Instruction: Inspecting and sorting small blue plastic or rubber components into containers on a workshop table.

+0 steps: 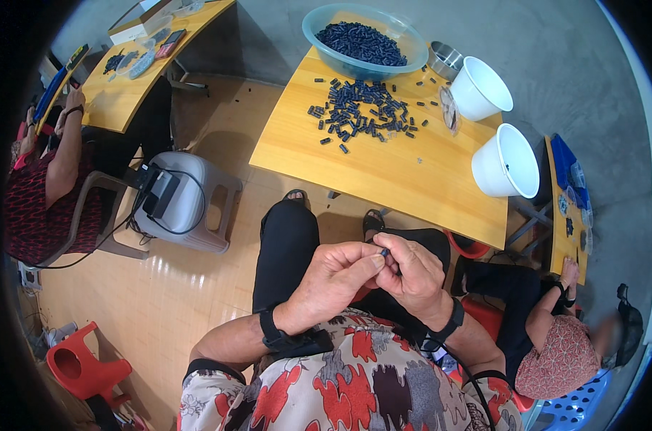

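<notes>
While I watched from the side, I judged the dangers from left to right. The black box (162,192) sat at the edge of the grey stool (189,219), and a passing leg could knock it down. On the wooden table (412,183), the loose dark pieces (358,108) lay spread in front of the blue-green bowl (355,68); a careless sleeve could sweep some of them to the floor (168,287). The person's left hand (329,276) had its thumb and finger closed on a small dark piece (385,252), and the fingertips of the right hand (416,273) were pressed around it too. This piece was above the lap, outside the table's edge, so if the pinch became weak, it could fall and be difficult to find. More to the right, the lower white bucket (482,169) stood near the table's end, where a bump could tip it.

Then I counted, again from the left: 1 co-worker (53,190), 1 red stool (85,363), 1 grey stool with 1 black box, 1 bowl, 2 hands with 1 piece between them, 1 metal tin (446,61), 2 white buckets (466,100), and 1 more co-worker at the far right. The pieces in the bowl and on the wood overlapped too much for me to count.
</notes>
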Demonstrator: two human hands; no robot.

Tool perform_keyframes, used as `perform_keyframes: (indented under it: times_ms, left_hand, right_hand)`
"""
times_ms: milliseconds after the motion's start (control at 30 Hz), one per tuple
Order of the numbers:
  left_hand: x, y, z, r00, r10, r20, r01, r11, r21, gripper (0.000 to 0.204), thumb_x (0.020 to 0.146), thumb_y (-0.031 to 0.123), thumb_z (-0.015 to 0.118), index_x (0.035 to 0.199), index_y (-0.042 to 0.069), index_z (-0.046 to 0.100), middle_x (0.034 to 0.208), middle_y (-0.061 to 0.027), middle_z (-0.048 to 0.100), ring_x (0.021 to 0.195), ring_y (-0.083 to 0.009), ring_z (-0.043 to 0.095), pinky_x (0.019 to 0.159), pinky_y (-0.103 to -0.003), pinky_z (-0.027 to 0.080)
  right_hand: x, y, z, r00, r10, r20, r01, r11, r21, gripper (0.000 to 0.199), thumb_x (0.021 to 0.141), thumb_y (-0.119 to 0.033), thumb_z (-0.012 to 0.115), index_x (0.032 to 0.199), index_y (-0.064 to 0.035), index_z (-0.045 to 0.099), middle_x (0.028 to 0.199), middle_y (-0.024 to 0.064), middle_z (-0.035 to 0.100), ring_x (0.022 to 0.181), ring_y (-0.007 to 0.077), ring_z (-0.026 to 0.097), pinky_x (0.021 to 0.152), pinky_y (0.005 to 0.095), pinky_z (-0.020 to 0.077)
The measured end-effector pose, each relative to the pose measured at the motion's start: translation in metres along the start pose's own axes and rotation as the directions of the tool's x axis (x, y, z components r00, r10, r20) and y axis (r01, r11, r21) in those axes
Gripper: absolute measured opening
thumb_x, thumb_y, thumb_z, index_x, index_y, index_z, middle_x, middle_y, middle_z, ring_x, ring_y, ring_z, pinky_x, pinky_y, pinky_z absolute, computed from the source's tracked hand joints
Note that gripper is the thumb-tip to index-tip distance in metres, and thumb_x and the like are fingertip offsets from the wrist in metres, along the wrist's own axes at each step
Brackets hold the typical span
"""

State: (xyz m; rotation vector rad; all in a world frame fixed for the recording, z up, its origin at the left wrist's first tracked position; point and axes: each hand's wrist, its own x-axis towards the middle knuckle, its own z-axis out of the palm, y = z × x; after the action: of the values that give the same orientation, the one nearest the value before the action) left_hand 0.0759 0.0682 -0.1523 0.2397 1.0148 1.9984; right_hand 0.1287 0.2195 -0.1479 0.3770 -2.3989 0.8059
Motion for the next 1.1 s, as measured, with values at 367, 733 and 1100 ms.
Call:
perform_keyframes:
  times_ms: [367, 733, 1100]
  left_hand:
    - [0.005, 0.005, -0.005, 0.998, -0.057, 0.028, 0.055, 0.996, 0.072, 0.02, 0.093, 0.011, 0.049, 0.096, -0.004, 0.062, 0.088, -0.0069, 0.064, 0.08, -0.0103, 0.061, 0.074, -0.025, 0.052]
    - [0.0, 0.014, -0.012, 0.983, -0.117, 0.138, 0.122, 0.992, -0.029, 0.019, 0.092, 0.011, 0.052, 0.104, -0.001, 0.061, 0.093, -0.0066, 0.064, 0.079, -0.0081, 0.06, 0.069, -0.022, 0.051]
    - [-0.003, 0.016, -0.014, 0.985, -0.131, 0.115, 0.125, 0.991, 0.057, 0.018, 0.089, 0.004, 0.055, 0.104, -0.001, 0.062, 0.096, -0.006, 0.064, 0.077, -0.0071, 0.059, 0.068, -0.02, 0.051]
  right_hand:
    - [0.008, -0.003, -0.016, 0.975, 0.162, 0.15, -0.181, 0.976, 0.124, 0.038, 0.071, 0.002, 0.066, 0.108, 0.0028, 0.058, 0.08, 0.0089, 0.062, 0.062, 0.0151, 0.059, 0.056, 0.0251, 0.0496]
    - [0.008, 0.008, -0.021, 0.894, 0.326, 0.307, -0.442, 0.753, 0.488, 0.015, 0.087, -0.006, 0.055, 0.098, 0.0001, 0.063, 0.087, 0.0109, 0.065, 0.074, 0.0156, 0.063, 0.069, 0.0248, 0.0492]
    - [0.004, 0.007, -0.018, 0.872, 0.364, 0.327, -0.487, 0.714, 0.503, 0.014, 0.088, -0.008, 0.056, 0.097, 0.0003, 0.063, 0.087, 0.0101, 0.065, 0.077, 0.0142, 0.062, 0.07, 0.025, 0.0491]
